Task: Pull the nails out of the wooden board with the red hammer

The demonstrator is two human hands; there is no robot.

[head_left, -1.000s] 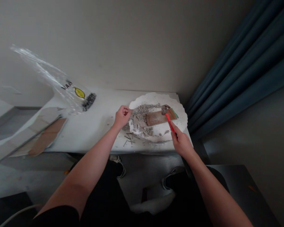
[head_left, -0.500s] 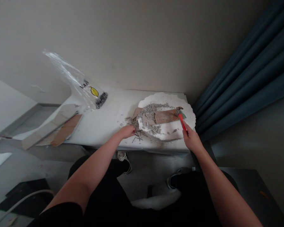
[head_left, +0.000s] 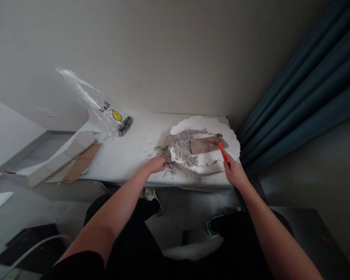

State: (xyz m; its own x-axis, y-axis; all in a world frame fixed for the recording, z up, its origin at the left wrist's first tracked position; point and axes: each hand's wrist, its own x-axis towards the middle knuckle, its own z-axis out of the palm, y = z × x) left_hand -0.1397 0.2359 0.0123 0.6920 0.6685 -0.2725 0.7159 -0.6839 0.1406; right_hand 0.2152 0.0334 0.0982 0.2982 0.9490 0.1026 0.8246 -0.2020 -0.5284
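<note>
My right hand (head_left: 234, 170) is wrapped round the red handle of a hammer (head_left: 222, 151). The hammer's head lies at the right end of a flat brown board (head_left: 203, 145), which rests on a round white slab (head_left: 206, 123) with a rough edge. A bit of green shows beside the hammer head. Grey crumbled rubble (head_left: 189, 135) covers the slab's left part. My left hand (head_left: 158, 164) is closed at the slab's left edge, beside several loose nails (head_left: 171, 169); what its fingers hold, if anything, is too small to make out.
A clear plastic bag (head_left: 97, 103) with a yellow print stands on the white-covered table (head_left: 140, 144). Cardboard pieces (head_left: 81, 162) lie at the table's left end. A blue curtain (head_left: 303, 89) hangs at right. A black flat thing (head_left: 26, 249) is on the floor at lower left.
My right hand and the hammer have shifted slightly left, with the head now lower against the board's end. My left hand stays by the nails. The whole view has tilted a little.
</note>
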